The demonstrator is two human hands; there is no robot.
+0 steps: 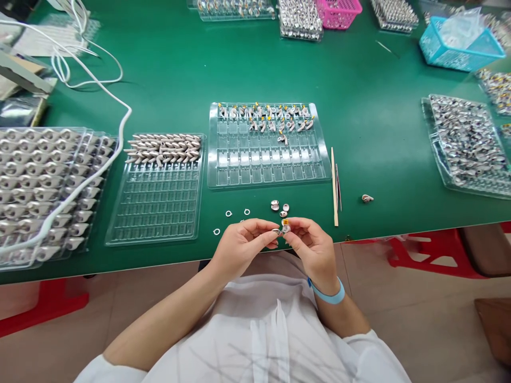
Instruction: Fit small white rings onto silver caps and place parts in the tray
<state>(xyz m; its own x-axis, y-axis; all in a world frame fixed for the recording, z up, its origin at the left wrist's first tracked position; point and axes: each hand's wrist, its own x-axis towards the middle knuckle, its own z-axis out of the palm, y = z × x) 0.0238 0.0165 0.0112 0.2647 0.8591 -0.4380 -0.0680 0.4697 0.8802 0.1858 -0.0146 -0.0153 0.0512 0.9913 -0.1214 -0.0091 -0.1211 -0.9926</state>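
Observation:
Near the table's front edge, my left hand pinches a small silvery ring-like part between thumb and fingertips. Close beside it, my right hand grips a small white part with an orange tab; the two parts are nearly touching, and I cannot tell whether they meet. Just beyond my fingers lie several small rounded earbud-like pieces. To the left are loose white rings. A clear compartment tray lies farther back, its upper rows holding small parts with orange tabs.
Left stands a tray of slim beige pieces, beside a larger stacked tray crossed by a white cable. Right are a wooden stick, tweezers, one loose piece and a full tray. A blue basket is behind.

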